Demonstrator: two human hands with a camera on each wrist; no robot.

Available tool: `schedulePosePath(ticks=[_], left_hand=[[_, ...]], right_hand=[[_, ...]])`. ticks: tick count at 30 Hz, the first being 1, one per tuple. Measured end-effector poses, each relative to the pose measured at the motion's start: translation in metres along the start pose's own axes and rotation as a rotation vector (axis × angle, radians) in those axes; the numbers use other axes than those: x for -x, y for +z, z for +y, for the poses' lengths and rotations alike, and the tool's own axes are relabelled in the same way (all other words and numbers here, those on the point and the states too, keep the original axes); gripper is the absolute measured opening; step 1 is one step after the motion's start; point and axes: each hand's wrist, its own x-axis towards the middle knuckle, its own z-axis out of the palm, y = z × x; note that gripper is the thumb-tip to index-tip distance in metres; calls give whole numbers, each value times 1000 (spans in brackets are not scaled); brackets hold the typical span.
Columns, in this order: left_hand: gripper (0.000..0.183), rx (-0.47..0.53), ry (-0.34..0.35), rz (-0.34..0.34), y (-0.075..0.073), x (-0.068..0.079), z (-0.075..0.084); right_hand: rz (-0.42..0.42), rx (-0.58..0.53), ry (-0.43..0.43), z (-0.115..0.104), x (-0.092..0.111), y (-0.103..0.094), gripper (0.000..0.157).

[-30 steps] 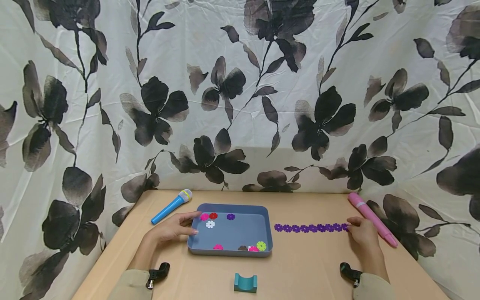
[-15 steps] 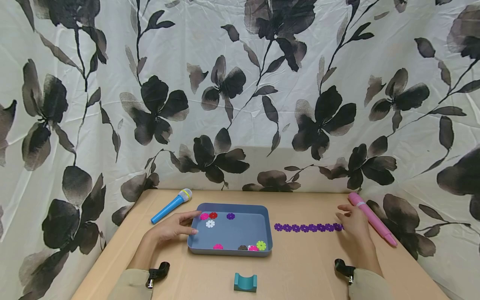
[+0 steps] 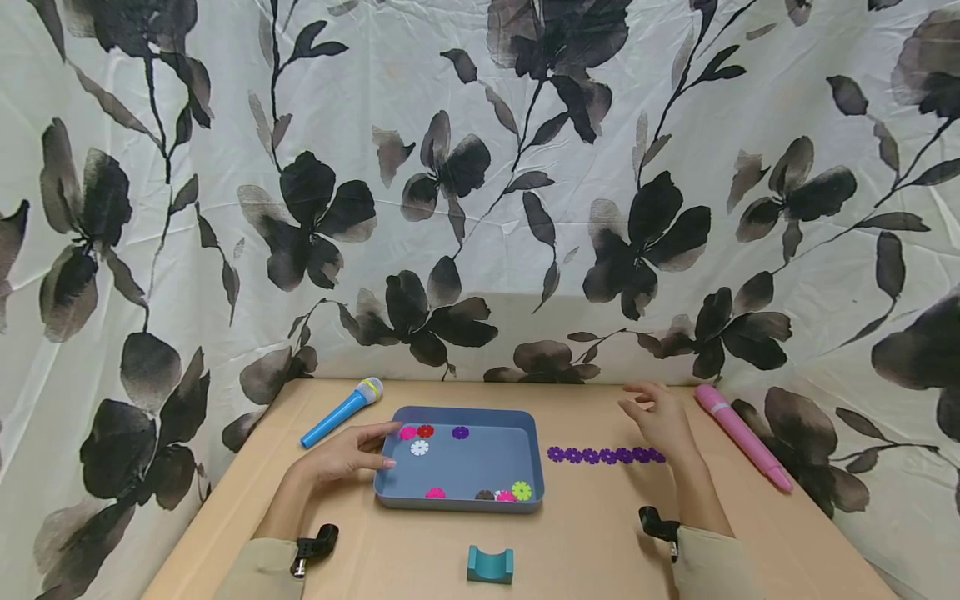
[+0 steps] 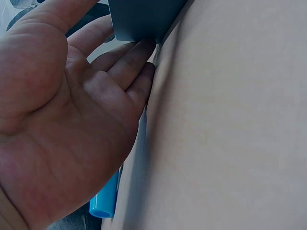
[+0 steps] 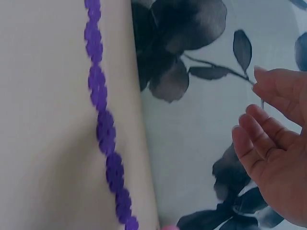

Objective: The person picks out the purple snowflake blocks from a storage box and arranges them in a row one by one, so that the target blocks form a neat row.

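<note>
In the head view, my left hand (image 3: pixel 339 455) grips the left side of a grey-blue tray (image 3: pixel 468 505), its thumb and index finger at the rim. The left wrist view has the other fingers against the tray's outer wall (image 4: pixel 144 19). Several flower-shaped pieces lie in the tray, among them a white flower (image 3: pixel 420 447), a purple flower (image 3: pixel 461 432) and a lime flower (image 3: pixel 521 490). Right of the tray runs a row of purple flowers (image 3: pixel 607 456), its right end hidden by my right wrist. My right hand (image 3: pixel 662 417) hovers over it, fingers loosely bent and holding nothing.
A blue toy microphone (image 3: pixel 341 412) lies behind my left hand. A pink marker-like stick (image 3: pixel 742 437) lies at the table's right edge. Near the front stands a small teal curved block (image 3: pixel 491 566). A floral cloth (image 3: pixel 480 250) hangs behind the table.
My right hand has come off the right end of the purple row, moving left and upward with its fingers loosening. The left hand and tray stay put.
</note>
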Motion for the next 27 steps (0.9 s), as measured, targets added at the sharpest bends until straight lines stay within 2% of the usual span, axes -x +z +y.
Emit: schedulePosePath(ticks=[7, 18, 27], left_hand=[[79, 1, 1, 0, 0, 0, 0], [76, 7, -9, 7, 1, 0, 0], [78, 0, -5, 2, 1, 0, 0]], right_hand=[[-37, -45, -21, -18, -4, 18, 33], [-119, -116, -155, -55, -3, 64, 29], [-223, -130, -217, -73, 4, 89, 33]])
